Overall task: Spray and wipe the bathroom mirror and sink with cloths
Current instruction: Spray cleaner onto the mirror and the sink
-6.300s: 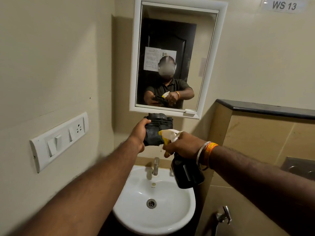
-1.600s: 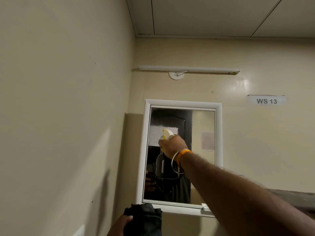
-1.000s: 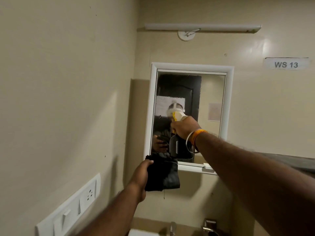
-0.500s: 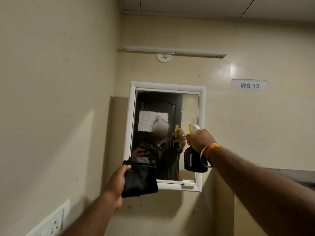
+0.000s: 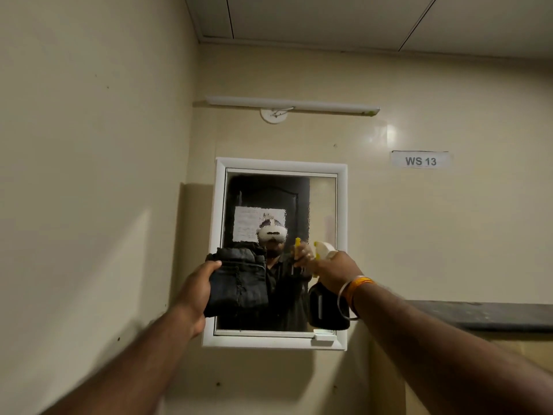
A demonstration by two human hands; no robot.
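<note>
The cloth (image 5: 238, 280) is dark, matt fabric with stitched seams, like denim. The bottle (image 5: 327, 310) looks like glossy dark plastic, with a smooth white and yellow plastic trigger head. The mirror (image 5: 320, 205) is glass in a smooth white frame. The wall (image 5: 419, 235) has a faint sheen. The label (image 5: 420, 160) looks like paper.

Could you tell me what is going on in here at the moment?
A person is cleaning the bathroom mirror. The right hand grips a spray bottle aimed at the glass, while the left hand holds a folded dark cloth up in front of the mirror's lower left, ready to wipe.
</note>
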